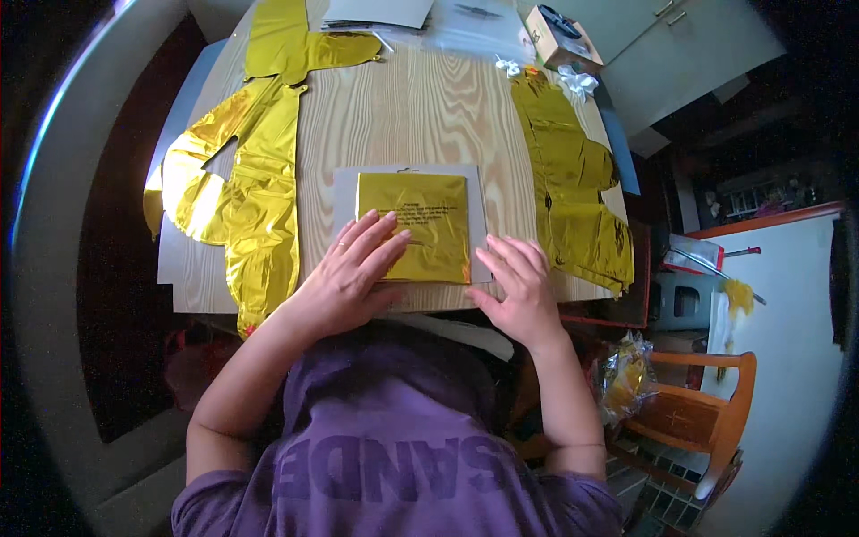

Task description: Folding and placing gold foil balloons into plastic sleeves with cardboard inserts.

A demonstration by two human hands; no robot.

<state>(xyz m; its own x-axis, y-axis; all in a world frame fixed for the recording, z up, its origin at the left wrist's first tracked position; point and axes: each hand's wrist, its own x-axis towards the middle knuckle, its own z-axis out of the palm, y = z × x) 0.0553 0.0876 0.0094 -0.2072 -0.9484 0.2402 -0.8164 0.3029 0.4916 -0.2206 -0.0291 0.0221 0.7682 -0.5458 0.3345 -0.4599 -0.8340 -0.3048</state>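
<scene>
A folded gold foil balloon [420,201] with small dark print lies on a pale grey card [346,192] at the table's near edge. My left hand [353,261] rests on the foil's left side, its fingers stretched out and pointing up and to the right. At the card's right edge is my right hand [514,285], fingers extended and slightly bent, thumb apart, with nothing in its grasp. Whether its fingertips touch the card I cannot tell.
Flat gold foil balloons [264,192] lie along the left side of the wooden table [407,107]. More gold foil [573,179] covers the right side. Clear plastic sleeves [474,31], grey cards [380,12] and a small box [564,40] stand at the far edge. A wooden chair [689,407] is at right.
</scene>
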